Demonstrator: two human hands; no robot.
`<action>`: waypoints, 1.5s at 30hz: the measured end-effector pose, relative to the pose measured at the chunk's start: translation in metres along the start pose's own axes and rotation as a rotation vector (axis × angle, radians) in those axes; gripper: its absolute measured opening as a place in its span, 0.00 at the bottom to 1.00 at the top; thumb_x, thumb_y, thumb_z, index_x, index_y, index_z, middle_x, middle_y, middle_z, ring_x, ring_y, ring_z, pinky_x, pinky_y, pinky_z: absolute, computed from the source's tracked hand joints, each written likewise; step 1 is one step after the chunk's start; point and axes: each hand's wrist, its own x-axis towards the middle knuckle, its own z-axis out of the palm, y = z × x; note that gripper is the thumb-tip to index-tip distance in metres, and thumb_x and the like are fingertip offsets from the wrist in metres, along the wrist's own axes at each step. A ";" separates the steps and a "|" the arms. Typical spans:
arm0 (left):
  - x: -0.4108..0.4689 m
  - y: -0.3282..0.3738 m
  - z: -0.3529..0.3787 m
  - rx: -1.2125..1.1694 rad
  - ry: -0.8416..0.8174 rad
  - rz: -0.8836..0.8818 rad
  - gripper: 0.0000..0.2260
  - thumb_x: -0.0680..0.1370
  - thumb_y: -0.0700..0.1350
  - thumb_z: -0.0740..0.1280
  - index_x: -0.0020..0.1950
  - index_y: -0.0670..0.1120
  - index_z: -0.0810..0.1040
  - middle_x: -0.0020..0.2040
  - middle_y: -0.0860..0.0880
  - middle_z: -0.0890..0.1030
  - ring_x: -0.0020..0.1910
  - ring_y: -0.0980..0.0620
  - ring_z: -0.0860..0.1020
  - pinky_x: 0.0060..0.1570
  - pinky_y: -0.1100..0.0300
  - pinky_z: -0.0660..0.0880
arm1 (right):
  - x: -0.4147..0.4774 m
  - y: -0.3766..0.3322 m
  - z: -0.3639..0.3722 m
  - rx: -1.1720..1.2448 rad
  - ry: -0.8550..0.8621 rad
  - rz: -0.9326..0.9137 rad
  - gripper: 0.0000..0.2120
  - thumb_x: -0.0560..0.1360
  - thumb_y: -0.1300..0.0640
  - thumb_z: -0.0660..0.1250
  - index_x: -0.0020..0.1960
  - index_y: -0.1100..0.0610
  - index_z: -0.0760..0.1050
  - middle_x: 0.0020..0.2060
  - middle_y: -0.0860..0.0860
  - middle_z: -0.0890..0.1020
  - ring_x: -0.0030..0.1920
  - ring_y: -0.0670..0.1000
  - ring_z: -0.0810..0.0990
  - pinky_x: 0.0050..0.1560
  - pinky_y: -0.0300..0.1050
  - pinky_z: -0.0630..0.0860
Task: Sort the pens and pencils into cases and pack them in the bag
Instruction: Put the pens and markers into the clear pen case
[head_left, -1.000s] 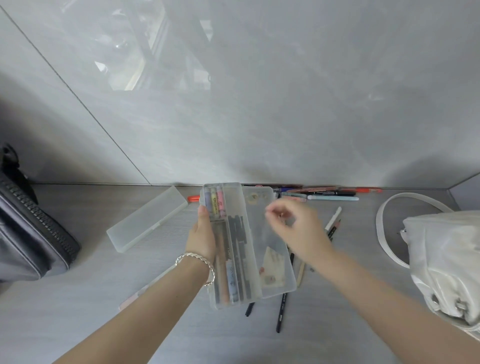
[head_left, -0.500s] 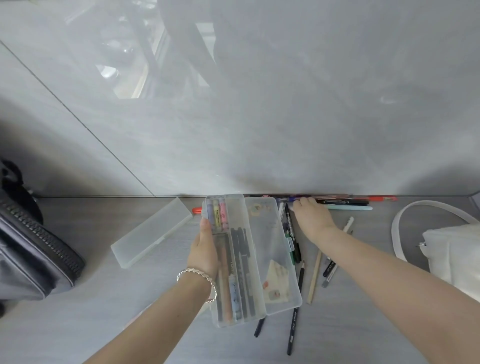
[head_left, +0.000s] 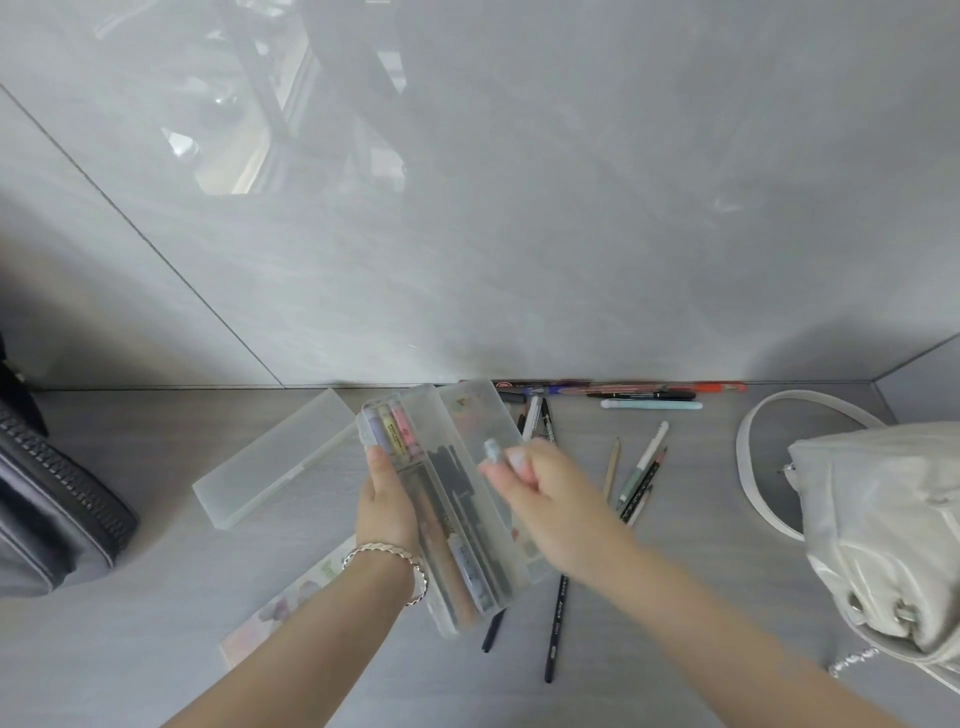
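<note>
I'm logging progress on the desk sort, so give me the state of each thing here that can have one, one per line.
Clear case: open, held up, partly filled with pens.
Frosted case: closed, lying flat on the desk.
White bag: on the desk; opening not visible.
Dark zip case: appears zipped shut.
Left hand: gripping the clear case.
Right hand: pinching a blurred pen over the case.

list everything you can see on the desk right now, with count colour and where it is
open case: 1, clear, centre, held up, pens inside
closed case: 1, frosted, left of the open one
loose pens and pencils: several, mixed colours, right of the open case
pens along the wall: a row, red, black, pale blue
bag: 1, white, right edge
dark bag: 1, left edge
patterned flat item: 1, pastel, under left forearm
left hand: holds open case, bracelet on wrist
right hand: grips a small grey pen, blurred
</note>
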 end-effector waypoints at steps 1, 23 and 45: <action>-0.001 -0.001 0.001 -0.017 -0.008 0.002 0.35 0.76 0.66 0.45 0.69 0.42 0.68 0.68 0.39 0.71 0.67 0.38 0.70 0.68 0.45 0.65 | -0.010 -0.008 0.006 0.007 -0.040 -0.027 0.23 0.80 0.55 0.57 0.28 0.56 0.53 0.28 0.61 0.64 0.31 0.51 0.70 0.46 0.31 0.68; -0.016 -0.011 -0.010 -0.207 -0.021 -0.075 0.33 0.76 0.66 0.48 0.67 0.43 0.71 0.64 0.41 0.76 0.63 0.41 0.74 0.67 0.45 0.67 | -0.045 -0.013 0.058 -0.071 0.072 -0.217 0.15 0.75 0.51 0.55 0.56 0.50 0.77 0.38 0.41 0.73 0.51 0.41 0.68 0.52 0.32 0.67; -0.019 -0.010 -0.008 -0.276 -0.094 -0.120 0.30 0.77 0.64 0.49 0.60 0.42 0.74 0.53 0.42 0.81 0.51 0.43 0.80 0.52 0.53 0.76 | -0.055 -0.005 0.060 -0.072 -0.083 -0.228 0.23 0.81 0.50 0.46 0.74 0.54 0.50 0.67 0.33 0.48 0.66 0.24 0.37 0.66 0.22 0.37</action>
